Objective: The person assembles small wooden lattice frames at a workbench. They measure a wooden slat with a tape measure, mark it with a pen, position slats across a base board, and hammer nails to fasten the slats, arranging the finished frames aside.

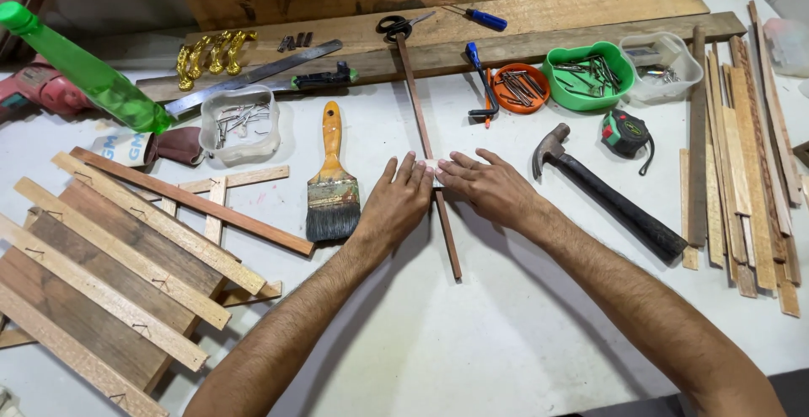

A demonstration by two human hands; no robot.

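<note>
Hands meet mid-desk (472,333): left hand (396,202) and right hand (489,185) lie flat, fingers spread, pressing a small pale block (433,167) onto a thin dark wooden strip (428,152), between paintbrush (332,183) and hammer (602,194)

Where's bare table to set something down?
Bare table between the forearms, below the thin strip. A smaller patch lies between brush and strip. Crowded: slat panel left, hammer and wood strips right.

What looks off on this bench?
Nothing spilled or broken. Left hand and right hand press a small pale piece across the thin dark wood strip; the strip lies slightly askew to the table edge.
</note>
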